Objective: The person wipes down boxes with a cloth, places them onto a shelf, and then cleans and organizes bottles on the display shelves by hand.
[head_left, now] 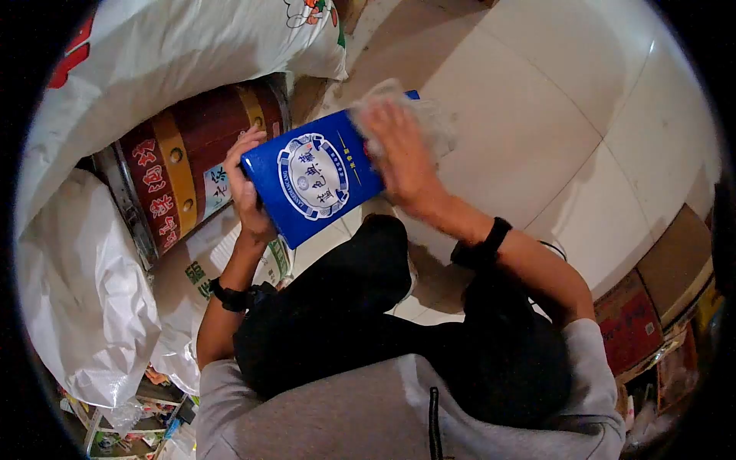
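Note:
A blue box [314,175] with a white emblem and white lettering is tilted above my knees. My left hand [249,184] grips its left end, fingers at the far edge and palm along the near side. A pale grey-white cloth [429,126] lies under my right hand [399,149], which presses it against the right end of the box. The fingers of that hand are fairly straight and blurred by motion. The cloth hangs past the box's right edge and hides part of its surface.
A brown barrel-shaped container [192,165] with gold bands stands at left, partly under a large white sack [207,46]. White plastic bags [92,291] lie in front of it. Pale floor tiles [552,100] extend to the right, with cardboard boxes [632,322] at lower right.

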`<state>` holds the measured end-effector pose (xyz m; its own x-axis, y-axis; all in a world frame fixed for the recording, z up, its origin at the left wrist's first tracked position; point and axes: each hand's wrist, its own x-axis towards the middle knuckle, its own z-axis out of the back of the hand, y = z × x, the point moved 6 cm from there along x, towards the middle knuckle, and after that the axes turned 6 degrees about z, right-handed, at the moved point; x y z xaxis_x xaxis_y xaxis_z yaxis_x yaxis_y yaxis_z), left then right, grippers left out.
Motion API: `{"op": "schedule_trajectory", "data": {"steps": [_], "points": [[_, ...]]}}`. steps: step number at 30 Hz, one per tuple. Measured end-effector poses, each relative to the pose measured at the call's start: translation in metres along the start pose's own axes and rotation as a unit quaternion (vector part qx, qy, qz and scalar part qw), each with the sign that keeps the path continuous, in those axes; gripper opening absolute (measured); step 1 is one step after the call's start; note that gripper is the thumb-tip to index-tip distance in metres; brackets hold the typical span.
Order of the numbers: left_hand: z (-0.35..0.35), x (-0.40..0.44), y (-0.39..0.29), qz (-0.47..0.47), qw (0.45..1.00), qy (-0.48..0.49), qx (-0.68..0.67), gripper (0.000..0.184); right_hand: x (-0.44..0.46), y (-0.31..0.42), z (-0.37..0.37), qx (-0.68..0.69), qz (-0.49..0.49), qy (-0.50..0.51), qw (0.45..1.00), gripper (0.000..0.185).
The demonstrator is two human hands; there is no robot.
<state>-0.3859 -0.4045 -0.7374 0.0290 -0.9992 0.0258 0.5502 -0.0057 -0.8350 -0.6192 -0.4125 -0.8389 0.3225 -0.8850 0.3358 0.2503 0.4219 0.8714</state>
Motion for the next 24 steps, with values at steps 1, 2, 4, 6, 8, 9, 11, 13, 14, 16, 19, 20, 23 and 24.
{"op": "schedule_trajectory", "data": {"steps": [1, 2, 4, 6, 8, 9, 11, 13, 14, 16, 19, 20, 23, 24], "points": [[0.0, 0.0, 0.0, 0.004, 1.0, -0.008, 0.004, 0.081, 0.004, 0.023, -0.005, 0.024, 0.031, 0.017, 0.999, 0.065], [-0.001, -0.001, 0.0, 0.008, 1.0, -0.015, 0.007, 0.082, 0.008, 0.047, -0.007, 0.047, 0.059, 0.033, 0.997, 0.065], [-0.001, -0.004, 0.011, 0.005, 0.999, -0.03, 0.032, 0.071, 0.015, 0.094, -0.012, 0.047, 0.123, 0.07, 0.989, 0.061], [-0.004, -0.006, 0.018, 0.006, 0.994, -0.057, 0.093, 0.065, 0.019, 0.121, -0.011, 0.059, 0.141, 0.068, 0.986, 0.059], [-0.007, -0.002, 0.01, 0.015, 0.988, -0.076, 0.13, 0.072, 0.02, 0.126, -0.008, 0.043, 0.178, 0.082, 0.98, 0.055], [-0.008, -0.001, 0.006, 0.005, 0.99, -0.054, 0.134, 0.071, 0.017, 0.121, -0.007, 0.043, 0.178, 0.084, 0.979, 0.055], [-0.008, 0.003, -0.002, -0.003, 0.99, -0.033, 0.137, 0.071, 0.006, 0.108, -0.004, 0.056, 0.199, 0.054, 0.977, 0.056], [-0.008, 0.007, -0.007, 0.012, 0.999, -0.005, 0.032, 0.071, -0.003, 0.085, -0.006, 0.05, 0.189, 0.053, 0.979, 0.058], [-0.009, 0.008, -0.009, 0.018, 1.0, 0.009, -0.02, 0.071, -0.007, 0.071, -0.005, 0.042, 0.18, 0.048, 0.982, 0.061], [-0.009, 0.002, 0.0, 0.035, 0.998, 0.001, -0.059, 0.07, -0.02, 0.043, -0.005, 0.016, 0.172, 0.05, 0.984, 0.065], [-0.001, 0.002, 0.009, 0.048, 0.996, 0.001, -0.072, 0.069, -0.03, 0.015, 0.003, 0.001, 0.151, 0.05, 0.987, 0.072], [0.002, 0.003, 0.012, 0.042, 0.998, 0.008, -0.048, 0.07, -0.032, 0.008, 0.006, 0.009, 0.139, 0.052, 0.989, 0.074], [0.003, -0.003, 0.014, 0.044, 0.996, 0.009, -0.073, 0.071, -0.038, -0.009, 0.008, 0.007, 0.09, 0.046, 0.995, 0.074], [0.003, -0.004, 0.013, 0.047, 0.996, 0.012, -0.074, 0.071, -0.038, -0.01, 0.009, 0.007, 0.093, 0.046, 0.995, 0.074]]}}
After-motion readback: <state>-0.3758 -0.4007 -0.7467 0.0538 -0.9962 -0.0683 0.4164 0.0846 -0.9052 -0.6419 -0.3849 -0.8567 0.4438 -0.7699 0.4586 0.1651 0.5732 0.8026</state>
